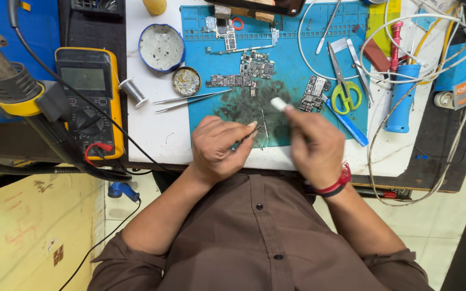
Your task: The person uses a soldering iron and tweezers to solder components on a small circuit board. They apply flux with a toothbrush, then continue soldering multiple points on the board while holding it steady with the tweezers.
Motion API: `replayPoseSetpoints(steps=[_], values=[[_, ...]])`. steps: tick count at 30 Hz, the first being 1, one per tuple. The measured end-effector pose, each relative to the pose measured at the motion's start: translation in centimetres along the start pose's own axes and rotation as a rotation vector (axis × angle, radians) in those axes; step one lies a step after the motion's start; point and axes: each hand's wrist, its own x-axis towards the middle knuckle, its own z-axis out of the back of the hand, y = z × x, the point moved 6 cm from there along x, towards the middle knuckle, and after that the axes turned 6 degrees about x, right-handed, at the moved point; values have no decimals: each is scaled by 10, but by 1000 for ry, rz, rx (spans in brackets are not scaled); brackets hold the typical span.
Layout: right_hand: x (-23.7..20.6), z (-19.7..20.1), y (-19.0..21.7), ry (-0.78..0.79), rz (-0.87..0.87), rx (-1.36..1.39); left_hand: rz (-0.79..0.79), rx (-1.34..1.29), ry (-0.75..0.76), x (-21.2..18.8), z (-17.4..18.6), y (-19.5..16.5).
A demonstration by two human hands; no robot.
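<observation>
The bench (157,134) is carrying a blue work mat (292,70), with its near edge smudged dark, and a yellow multimeter (90,99) is lying at the left with a hot-air tool (6,81) beside it. On the mat several bare circuit boards (257,64) are lying apart from one another, and green-handled scissors (345,91) are resting at its right edge next to a blue cylindrical tool (403,99). A round blue tin (161,47) and a smaller round tin (186,81) are sitting just left of the mat, with silver tweezers (190,101) lying below them. The person's left hand (219,148) is pinching a thin dark tool (249,134) between fingers and thumb, over the mat's near edge. The right hand (314,145), blurred, is closing around a small white piece (279,103), holding it up just above the mat; its exact kind cannot be told.
</observation>
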Motion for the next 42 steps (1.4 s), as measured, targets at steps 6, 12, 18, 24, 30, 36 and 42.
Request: replayPoseSetpoints(steps=[6,12,18,24,30,36,42], values=[[-5,17,-17,-76,25,80,-35,9,19,3,-1,0],[8,22,-10,19,243,-25,-87,37,33,5,-4,-3],[15,13,-1,164,362,-90,-132,83,53,4,-5,-6],[18,12,-2,178,364,-128,-156,97,55,1,-3,-6],[17,17,-6,153,362,-125,-159,64,55,2,-3,-7],[13,14,-7,148,395,-142,-173,71,77,2,-4,-9],[16,14,-3,139,405,-115,-171,52,66,2,-3,-7]])
